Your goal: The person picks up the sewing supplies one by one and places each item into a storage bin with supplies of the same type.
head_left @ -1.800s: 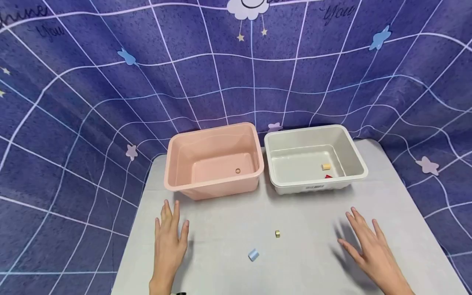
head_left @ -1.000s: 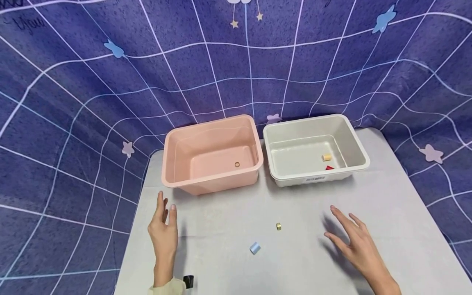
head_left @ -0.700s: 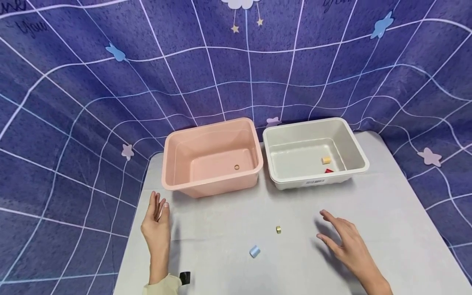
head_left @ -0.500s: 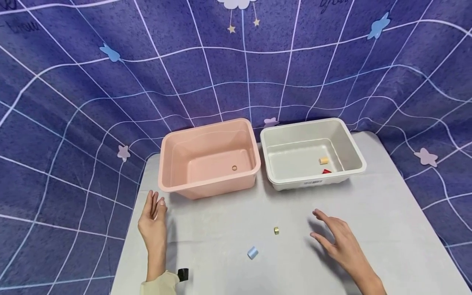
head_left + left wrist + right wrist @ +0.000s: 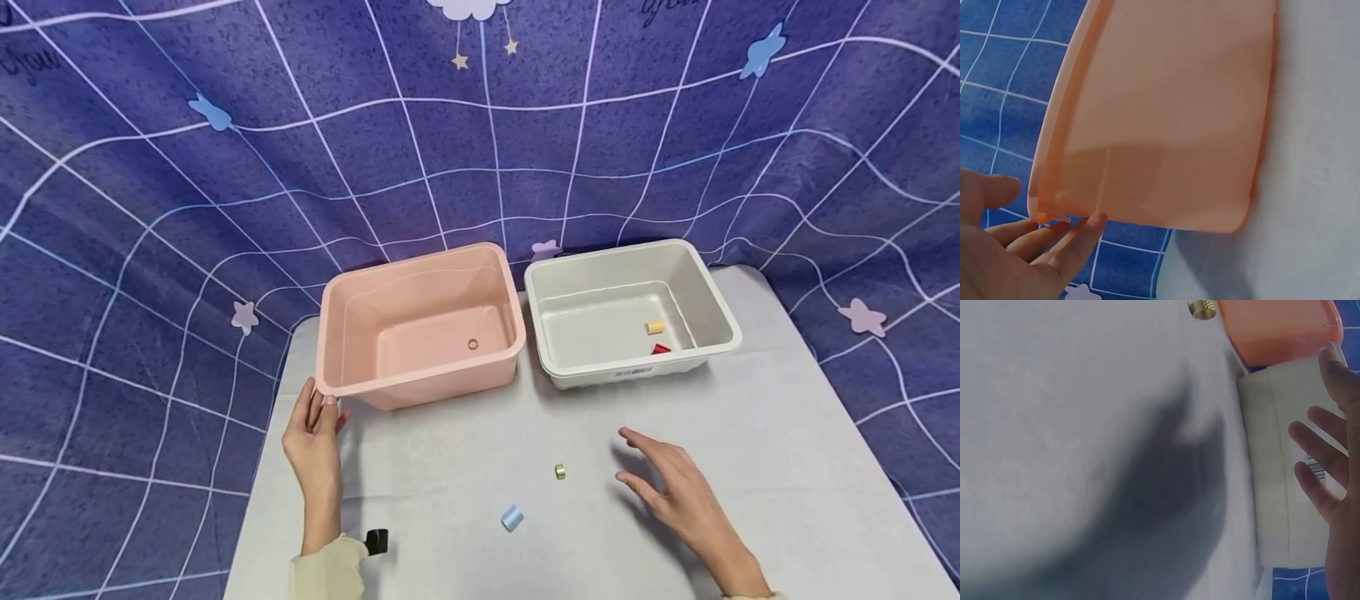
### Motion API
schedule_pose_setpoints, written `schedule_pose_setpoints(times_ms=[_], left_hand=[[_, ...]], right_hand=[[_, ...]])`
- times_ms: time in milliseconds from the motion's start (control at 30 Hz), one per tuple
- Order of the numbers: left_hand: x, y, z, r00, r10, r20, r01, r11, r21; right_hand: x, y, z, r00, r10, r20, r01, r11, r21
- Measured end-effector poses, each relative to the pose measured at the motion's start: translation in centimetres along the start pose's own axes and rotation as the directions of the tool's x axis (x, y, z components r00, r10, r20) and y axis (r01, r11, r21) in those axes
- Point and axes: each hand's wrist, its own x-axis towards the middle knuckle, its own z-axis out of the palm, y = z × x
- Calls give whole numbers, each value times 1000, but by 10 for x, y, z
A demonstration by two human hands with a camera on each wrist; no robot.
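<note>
My left hand (image 5: 313, 454) is at the front left corner of a pink plastic bin (image 5: 420, 385). In the left wrist view its fingertips (image 5: 1094, 222) lie against the bin's outer wall just under the rim, with the thumb spread apart from the rim. My right hand (image 5: 678, 492) hovers over the table at the right, fingers spread and holding nothing. To its left lie a small gold ring-like piece (image 5: 560, 472) and, farther left, a light blue cylinder (image 5: 512, 517). A small ring (image 5: 472, 343) lies inside the pink bin.
Right of the pink bin stands a white bin (image 5: 637, 371) holding a yellow cylinder (image 5: 656, 327) and a partly hidden red piece (image 5: 661, 349). Blue gridded cloth (image 5: 480, 142) hangs behind and beside the white-covered table (image 5: 435, 533). A black item (image 5: 377, 541) sits by the left sleeve.
My left hand has turned and moved forward to the pink bin's corner. My right hand has shifted left toward the gold piece. The view has tilted slightly; the bins and small pieces stay put.
</note>
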Motion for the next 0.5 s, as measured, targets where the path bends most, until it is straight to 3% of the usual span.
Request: schedule_pose_setpoints(times_ms=[500], left_hand=[[12, 0, 8, 994, -97, -47, 92, 991, -95]], right_hand=[[1, -7, 14, 999, -37, 14, 37, 999, 20]])
